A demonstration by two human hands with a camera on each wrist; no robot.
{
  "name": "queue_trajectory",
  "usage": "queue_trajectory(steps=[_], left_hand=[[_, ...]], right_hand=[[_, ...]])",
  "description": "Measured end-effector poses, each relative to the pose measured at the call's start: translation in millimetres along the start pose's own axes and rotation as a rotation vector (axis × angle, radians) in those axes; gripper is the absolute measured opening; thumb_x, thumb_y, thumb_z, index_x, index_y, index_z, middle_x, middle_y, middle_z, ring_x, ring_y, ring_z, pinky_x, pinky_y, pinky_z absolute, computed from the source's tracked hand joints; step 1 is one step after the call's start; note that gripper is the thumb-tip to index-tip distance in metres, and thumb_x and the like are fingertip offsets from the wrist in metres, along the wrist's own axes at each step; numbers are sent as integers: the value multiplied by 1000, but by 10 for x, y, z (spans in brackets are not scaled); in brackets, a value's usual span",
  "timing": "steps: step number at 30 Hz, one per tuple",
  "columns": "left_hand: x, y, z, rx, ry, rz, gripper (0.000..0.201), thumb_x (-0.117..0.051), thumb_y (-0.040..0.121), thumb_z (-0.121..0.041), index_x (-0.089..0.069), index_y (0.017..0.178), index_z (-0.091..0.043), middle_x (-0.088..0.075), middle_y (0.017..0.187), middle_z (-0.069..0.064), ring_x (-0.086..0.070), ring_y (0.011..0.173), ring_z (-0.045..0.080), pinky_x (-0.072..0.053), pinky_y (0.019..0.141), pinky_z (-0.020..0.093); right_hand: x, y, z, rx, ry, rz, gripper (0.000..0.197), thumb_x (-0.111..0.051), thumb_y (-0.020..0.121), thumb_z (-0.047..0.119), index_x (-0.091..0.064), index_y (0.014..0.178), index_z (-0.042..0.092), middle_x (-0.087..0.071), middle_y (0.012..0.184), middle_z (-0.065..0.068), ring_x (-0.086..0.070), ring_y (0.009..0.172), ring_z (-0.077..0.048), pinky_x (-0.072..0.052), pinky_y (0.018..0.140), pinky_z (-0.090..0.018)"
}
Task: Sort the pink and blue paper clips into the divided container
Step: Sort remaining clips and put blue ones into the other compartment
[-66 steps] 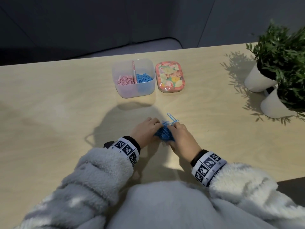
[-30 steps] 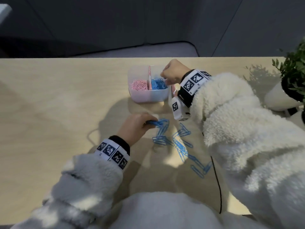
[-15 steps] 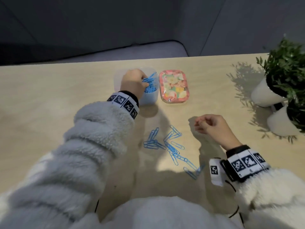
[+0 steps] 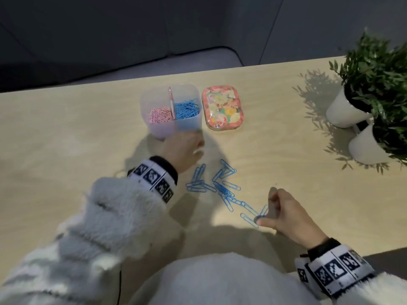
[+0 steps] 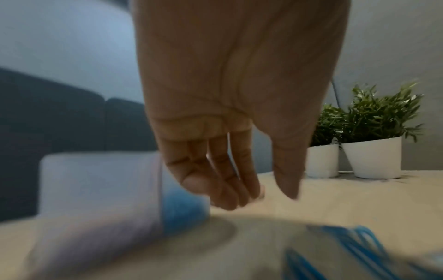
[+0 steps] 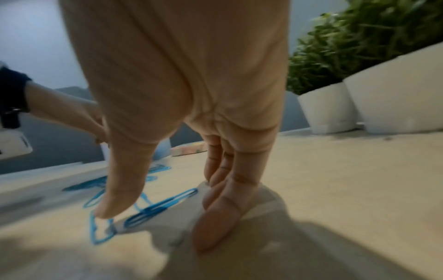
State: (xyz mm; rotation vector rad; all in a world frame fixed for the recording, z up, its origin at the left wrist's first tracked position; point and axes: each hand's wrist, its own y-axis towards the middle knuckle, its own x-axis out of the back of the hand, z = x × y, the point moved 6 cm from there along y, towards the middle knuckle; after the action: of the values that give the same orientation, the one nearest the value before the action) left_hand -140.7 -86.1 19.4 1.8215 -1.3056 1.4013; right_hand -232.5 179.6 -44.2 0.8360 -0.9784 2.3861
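The translucent divided container (image 4: pixel 152 100) stands at the back of the table, with pink clips (image 4: pixel 160 114) in its left half and blue clips (image 4: pixel 187 108) in its right half. Several loose blue clips (image 4: pixel 220 186) lie scattered in front of it. My left hand (image 4: pixel 193 148) hovers just before the container (image 5: pixel 95 180), and its fingers (image 5: pixel 227 200) hang relaxed and hold nothing. My right hand (image 4: pixel 267 208) is at the near end of the scatter. Its thumb (image 6: pixel 105 210) presses a clip (image 6: pixel 100 238) and its other fingertips (image 6: pixel 210 236) touch the table, with another clip (image 6: pixel 163 204) lying between them.
A floral tin (image 4: pixel 222 108) lies right of the container. Two potted plants in white pots (image 4: pixel 345 111) (image 4: pixel 370 148) stand at the right edge. A dark sofa lies beyond the table's far edge.
My left hand, which held blue clips over the container, has come back in front of it with nothing in it. My right hand has moved nearer and down onto the closest loose clips.
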Motion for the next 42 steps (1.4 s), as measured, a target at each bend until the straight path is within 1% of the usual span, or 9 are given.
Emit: queue_trajectory(steps=[3,12,17,21,25,28,32,36,42], left_hand=[[-458,-301,181,97,-41,213,39,-68,76,-33,-57,107,-13,-58,105,7,-56,93,27,-46,79,36],[-813,-514,-125,-39,-230,120,37,-66,76,-12,-60,112,-9,-54,110,14,-53,101,34,-44,89,40],[-824,-550,-2,-7,-215,137,70,-79,64,-29,-50,125,-12,-48,119,10,-49,105,28,-40,93,34],[-893,-553,-125,-8,-235,140,52,-74,71,-19,-56,119,-11,-52,113,12,-51,104,31,-40,91,35],[-874,-520,-225,3,-251,91,36,-61,79,-10,-60,116,-9,-57,107,15,-53,101,34,-40,90,37],[-863,-566,-280,14,-247,59,47,-65,80,-32,-56,119,-9,-54,107,12,-51,99,30,-42,92,39],[-936,-644,-388,25,-65,110,78,-71,68,-49,-42,129,-12,-44,118,6,-41,106,25,-37,94,32],[-910,-601,-319,58,-106,75,54,-62,83,-32,-45,129,-12,-46,120,9,-45,109,27,-37,92,31],[-877,-515,-177,18,-75,82,31,-51,91,-20,-54,120,-9,-52,117,11,-48,107,28,-35,89,31]], right_hand=[[-109,-17,215,50,-64,27,50,-84,56,23,-41,81,16,-39,76,9,-37,72,-13,-32,64,-31],[-384,232,777,222,-79,8,49,-70,71,8,-49,114,13,-45,97,4,-47,87,-17,-26,69,-18],[-276,156,474,169,-151,116,78,-84,57,21,-41,122,17,-44,107,4,-46,96,-14,-29,72,-23],[-391,110,456,182,-191,103,94,-84,56,31,-33,134,18,-42,127,-2,-51,114,-24,-43,90,-33],[-313,379,679,192,-186,-73,100,-85,50,42,-34,134,24,-42,123,-1,-47,115,-24,-47,89,-37],[-279,532,868,268,-348,-92,104,-82,52,49,-30,138,22,-39,124,-2,-40,113,-25,-45,87,-37],[-332,623,995,352,-394,8,88,-80,59,44,-40,135,25,-40,118,-1,-38,109,-21,-44,83,-34],[-425,578,986,366,-274,-3,53,-72,75,28,-54,125,24,-45,115,0,-40,109,-19,-47,86,-38],[-518,468,1032,500,-431,-19,39,-57,85,14,-53,124,11,-49,118,-10,-44,108,-27,-49,81,-40]])
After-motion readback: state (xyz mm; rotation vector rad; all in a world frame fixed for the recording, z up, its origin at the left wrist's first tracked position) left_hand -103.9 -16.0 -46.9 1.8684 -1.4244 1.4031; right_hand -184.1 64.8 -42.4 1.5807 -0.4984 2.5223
